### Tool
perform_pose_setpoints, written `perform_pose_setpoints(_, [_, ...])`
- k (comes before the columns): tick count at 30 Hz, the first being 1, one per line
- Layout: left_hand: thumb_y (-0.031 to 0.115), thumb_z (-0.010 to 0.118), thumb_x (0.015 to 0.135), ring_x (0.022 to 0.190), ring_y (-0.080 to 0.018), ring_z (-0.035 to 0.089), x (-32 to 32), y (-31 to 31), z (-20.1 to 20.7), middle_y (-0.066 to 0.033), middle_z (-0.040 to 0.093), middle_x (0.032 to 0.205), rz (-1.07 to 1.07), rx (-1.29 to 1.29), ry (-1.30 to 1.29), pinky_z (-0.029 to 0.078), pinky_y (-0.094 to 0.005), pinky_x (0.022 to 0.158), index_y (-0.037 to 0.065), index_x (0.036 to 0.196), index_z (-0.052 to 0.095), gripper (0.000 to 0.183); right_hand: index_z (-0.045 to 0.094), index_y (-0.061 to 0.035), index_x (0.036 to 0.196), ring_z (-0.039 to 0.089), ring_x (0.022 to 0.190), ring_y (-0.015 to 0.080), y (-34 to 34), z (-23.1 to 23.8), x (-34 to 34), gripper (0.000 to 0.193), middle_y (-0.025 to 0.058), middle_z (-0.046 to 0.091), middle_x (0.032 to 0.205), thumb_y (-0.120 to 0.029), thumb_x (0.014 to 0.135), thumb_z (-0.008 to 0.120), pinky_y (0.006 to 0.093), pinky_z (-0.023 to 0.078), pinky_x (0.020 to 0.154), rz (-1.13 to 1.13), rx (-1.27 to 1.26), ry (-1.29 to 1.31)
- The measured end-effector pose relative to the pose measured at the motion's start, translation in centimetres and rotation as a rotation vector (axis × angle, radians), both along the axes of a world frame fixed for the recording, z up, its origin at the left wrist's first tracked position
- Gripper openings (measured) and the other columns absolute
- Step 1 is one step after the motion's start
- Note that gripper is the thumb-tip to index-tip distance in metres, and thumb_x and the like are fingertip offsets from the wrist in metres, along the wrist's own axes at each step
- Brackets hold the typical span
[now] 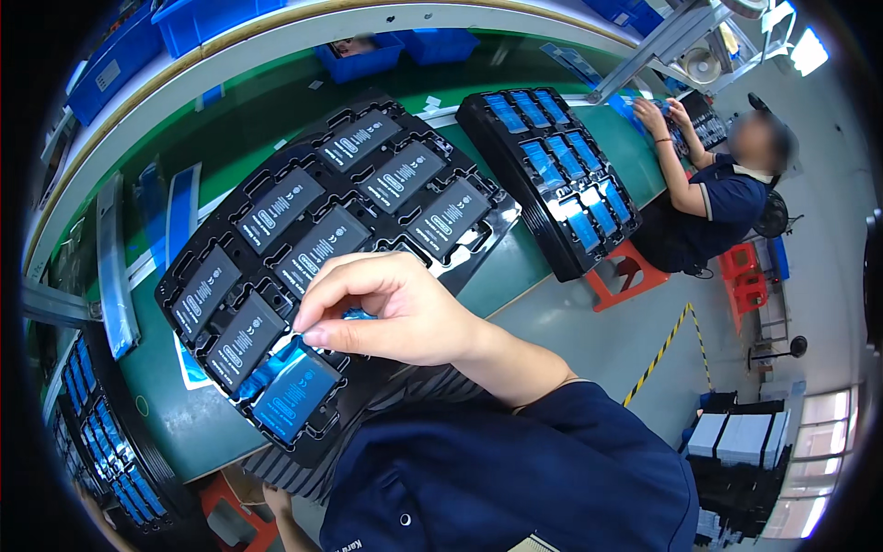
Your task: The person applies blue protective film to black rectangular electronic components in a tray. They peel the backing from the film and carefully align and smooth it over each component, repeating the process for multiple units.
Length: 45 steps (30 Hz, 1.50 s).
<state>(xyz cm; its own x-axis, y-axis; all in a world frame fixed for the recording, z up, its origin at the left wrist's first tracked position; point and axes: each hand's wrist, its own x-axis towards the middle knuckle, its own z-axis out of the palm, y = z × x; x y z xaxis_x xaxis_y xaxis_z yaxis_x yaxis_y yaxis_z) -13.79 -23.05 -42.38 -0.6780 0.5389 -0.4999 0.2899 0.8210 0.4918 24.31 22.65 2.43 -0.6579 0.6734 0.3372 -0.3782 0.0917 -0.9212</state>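
My right hand (391, 308) hovers over the near-left part of a black moulded tray (487, 244). Its thumb and forefinger pinch the edge of a crumpled blue film (269, 373), whose loose part hangs beside a flat battery (296, 396) that looks blue on top. Next to that, a flat dark-grey battery (246, 339) lies in its pocket. Several more grey batteries (403, 177) sit in the other pockets, printed side up. The hand covers part of the tray's middle. I do not make out my left hand.
A second black tray (561, 262) with several blue-covered pieces stands to the right; another tray (152, 478) is at lower left. A co-worker (708, 193) handles blue film farther right. Blue bins (441, 46) line the back. A small hand (276, 501) shows below, owner unclear.
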Motion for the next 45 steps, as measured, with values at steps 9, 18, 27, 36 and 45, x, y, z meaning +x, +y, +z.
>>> perform_pose_setpoints(9, [0.017, 0.044, 0.091, 0.128, -0.0316, 0.042, -2.4, -0.4, 0.2, -0.0185, 0.041, 0.141, 0.077, 0.187, 0.151, 0.029, -0.0367, 0.107, -0.006, 0.135, 0.04, 0.049, 0.067, -0.0002, 0.092, 0.06, 0.081, 0.0122, 0.2, 0.6, -1.2, 0.014, 0.0063, 0.064, 0.087, 0.001, 0.078, 0.069, 0.0257, 0.047, 0.07, -0.02, 0.061, -0.042])
perform_pose_setpoints(18, [0.023, 0.044, 0.09, 0.116, -0.0329, 0.052, -4.4, 7.3, 13.5, -0.0148, 0.049, 0.131, 1.416, 1.248, -0.472, 0.046, -0.0447, 0.093, 0.0, 0.109, 0.051, 0.031, 0.058, 0.0011, 0.095, 0.052, 0.083, 0.0236, -0.2, -0.5, 0.4, 0.016, 0.0135, 0.055, 0.089, -0.002, 0.08, 0.062, 0.0349, 0.043, 0.078, -0.104, 0.085, -0.07])
perform_pose_setpoints(27, [0.033, 0.05, 0.084, 0.12, -0.0288, 0.05, -2.4, 4.8, 9.0, -0.008, 0.052, 0.128, 1.458, 0.842, -0.549, 0.041, -0.0426, 0.095, 0.005, 0.115, 0.051, 0.042, 0.058, 0.0004, 0.1, 0.047, 0.087, 0.0182, 0.6, -1.3, 0.9, 0.016, 0.0094, 0.051, 0.093, 0.001, 0.084, 0.059, 0.0243, 0.039, 0.076, -0.04, 0.002, -0.046])
perform_pose_setpoints(36, [0.023, 0.053, 0.086, 0.097, -0.0331, 0.063, 11.6, 13.8, 10.3, -0.0128, 0.065, 0.104, -0.419, -0.574, 0.257, 0.049, -0.0483, 0.082, 0.005, 0.099, 0.067, 0.027, 0.059, -0.0007, 0.099, 0.047, 0.085, 0.0208, 0.6, -1.3, 0.9, 0.015, 0.0098, 0.051, 0.091, -0.002, 0.085, 0.06, 0.0315, 0.04, 0.08, -0.062, 0.088, -0.035])
perform_pose_setpoints(45, [0.022, 0.055, 0.084, 0.092, -0.0319, 0.063, 19.7, 21.6, 18.0, -0.0127, 0.065, 0.097, -0.662, -0.123, -0.053, 0.05, -0.0468, 0.079, 0.006, 0.097, 0.068, 0.025, 0.055, -0.0021, 0.096, 0.044, 0.078, 0.0196, -0.2, -1.6, 0.9, 0.014, 0.0097, 0.048, 0.085, -0.006, 0.084, 0.061, 0.0317, 0.037, 0.069, -0.047, 0.194, 0.027])
